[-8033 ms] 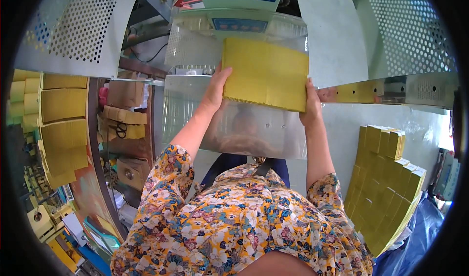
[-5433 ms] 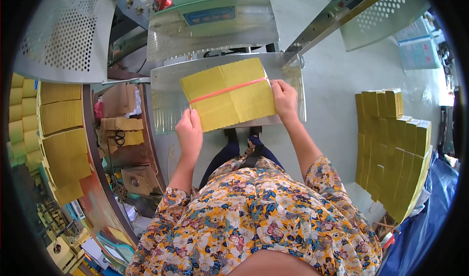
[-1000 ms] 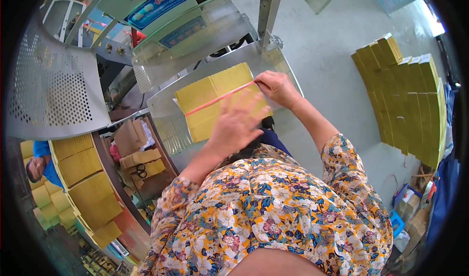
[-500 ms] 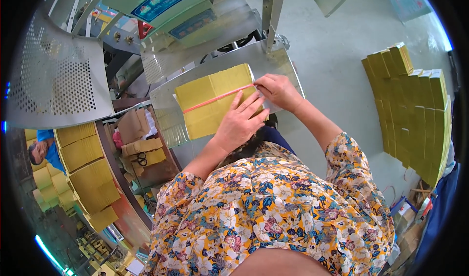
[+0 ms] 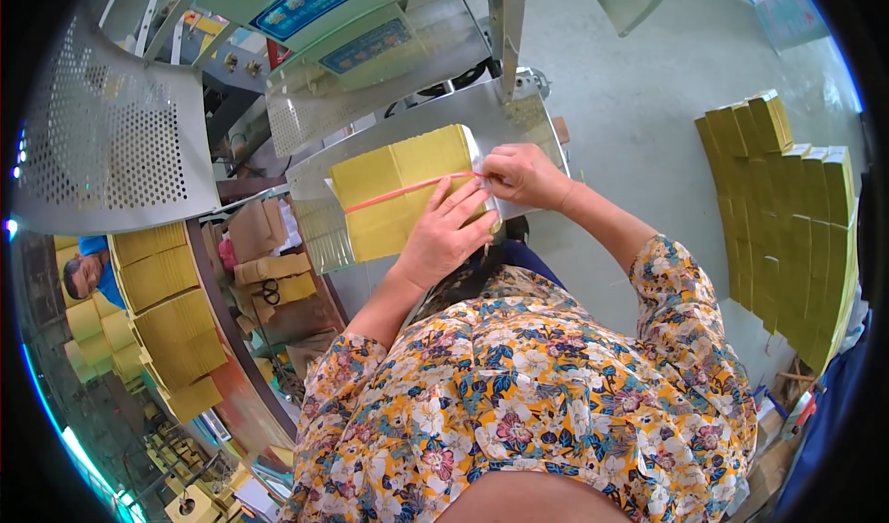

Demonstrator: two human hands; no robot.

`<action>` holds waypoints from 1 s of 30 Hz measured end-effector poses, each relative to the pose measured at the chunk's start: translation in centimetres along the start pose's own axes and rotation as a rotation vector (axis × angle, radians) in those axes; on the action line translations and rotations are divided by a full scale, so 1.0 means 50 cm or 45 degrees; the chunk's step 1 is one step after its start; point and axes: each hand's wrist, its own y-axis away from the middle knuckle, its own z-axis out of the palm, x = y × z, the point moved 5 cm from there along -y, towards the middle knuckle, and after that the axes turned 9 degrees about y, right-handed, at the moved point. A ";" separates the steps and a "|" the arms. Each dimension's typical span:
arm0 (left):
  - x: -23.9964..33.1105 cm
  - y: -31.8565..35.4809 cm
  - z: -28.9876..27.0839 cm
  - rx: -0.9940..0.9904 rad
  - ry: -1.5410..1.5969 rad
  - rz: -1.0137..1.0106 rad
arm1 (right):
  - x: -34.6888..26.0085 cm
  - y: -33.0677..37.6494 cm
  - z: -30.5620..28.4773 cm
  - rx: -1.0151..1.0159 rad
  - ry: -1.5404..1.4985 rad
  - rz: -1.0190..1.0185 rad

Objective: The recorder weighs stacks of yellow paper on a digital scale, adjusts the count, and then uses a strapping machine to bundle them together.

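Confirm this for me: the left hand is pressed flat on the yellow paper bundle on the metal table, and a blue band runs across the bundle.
Not quite: the band is pinkish-red, not blue, as the head view shows. The rest holds: the left hand is pressed flat on the yellow paper bundle, which lies on the metal table, and the band runs across the bundle toward the right hand.

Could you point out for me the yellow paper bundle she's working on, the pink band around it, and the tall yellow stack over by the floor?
yellow paper bundle [image 5: 394,199]: head view, on its bare top face.
pink band [image 5: 398,191]: head view, on the strip's middle.
tall yellow stack [image 5: 796,236]: head view, on its side face.
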 end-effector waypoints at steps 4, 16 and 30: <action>0.001 0.004 -0.001 0.007 -0.015 0.014 | -0.007 0.010 0.000 -0.028 -0.001 -0.004; -0.218 0.242 -0.172 0.922 0.373 -0.876 | 0.059 0.136 0.093 0.278 -0.958 1.317; -0.218 0.255 -0.138 0.983 1.513 -0.689 | -0.085 -0.016 0.019 0.578 -1.119 0.898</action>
